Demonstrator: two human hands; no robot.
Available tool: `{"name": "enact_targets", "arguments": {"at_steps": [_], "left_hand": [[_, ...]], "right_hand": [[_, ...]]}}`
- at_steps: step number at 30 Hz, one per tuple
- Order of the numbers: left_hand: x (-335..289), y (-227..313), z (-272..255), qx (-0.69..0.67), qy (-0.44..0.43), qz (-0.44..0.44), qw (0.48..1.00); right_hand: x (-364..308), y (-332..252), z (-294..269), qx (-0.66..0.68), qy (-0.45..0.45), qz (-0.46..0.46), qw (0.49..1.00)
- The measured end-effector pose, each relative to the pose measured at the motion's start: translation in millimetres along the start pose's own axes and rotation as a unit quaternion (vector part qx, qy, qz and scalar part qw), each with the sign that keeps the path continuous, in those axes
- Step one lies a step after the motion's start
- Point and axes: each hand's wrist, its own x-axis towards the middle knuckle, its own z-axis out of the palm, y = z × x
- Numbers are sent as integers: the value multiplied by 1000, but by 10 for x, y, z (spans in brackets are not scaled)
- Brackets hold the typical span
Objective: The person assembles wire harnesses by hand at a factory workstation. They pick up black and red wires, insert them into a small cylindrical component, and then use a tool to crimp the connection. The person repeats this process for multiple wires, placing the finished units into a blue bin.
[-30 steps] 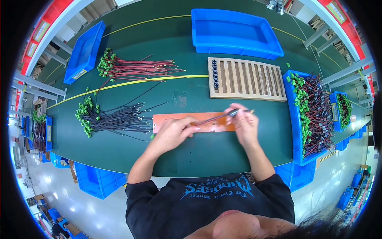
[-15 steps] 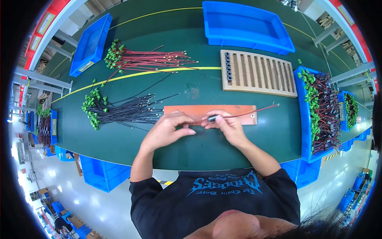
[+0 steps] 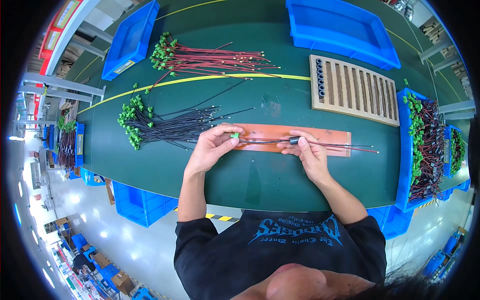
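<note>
My left hand [image 3: 212, 148] pinches a small green connector [image 3: 234, 135] between thumb and fingers. A red wire and a black wire run from it toward my right hand [image 3: 314, 159], which grips a short black cylindrical sleeve [image 3: 294, 140], probably a ferrite core. Both wires pass through the sleeve, and the free end of the red wire [image 3: 364, 149] sticks out beyond it to the right. Beneath the hands lies an orange board [image 3: 267, 131]. Left of it, black wires [image 3: 167, 131] with green connectors are heaped on the green table, and red wires [image 3: 215, 58] lie farther back.
A slotted wooden rack [image 3: 355, 67] holding a row of black sleeves [image 3: 320, 77] stands at the back right. Blue trays [image 3: 345, 42] [image 3: 131, 40] sit at the far side. A blue bin [image 3: 404, 150] of finished-looking wire bundles stands at the right.
A black wire now emerges beside the red one from the sleeve's right side; earlier only red showed there. The green connector has come into sight at my left fingertips. The view has shifted somewhat.
</note>
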Motion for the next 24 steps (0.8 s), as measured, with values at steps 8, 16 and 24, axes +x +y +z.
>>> {"name": "enact_targets", "arguments": {"at_steps": [8,16,24], "left_hand": [[8,-53,2,58,49,-15,997],[52,-233,207,90,124,91,984],[117,-320,316,172,151,82,970]], "right_hand": [[-25,52,-22,19,5,-19,1000],[13,12,39,31,5,-20,999],[9,67,-6,30,-8,-11,999]]}}
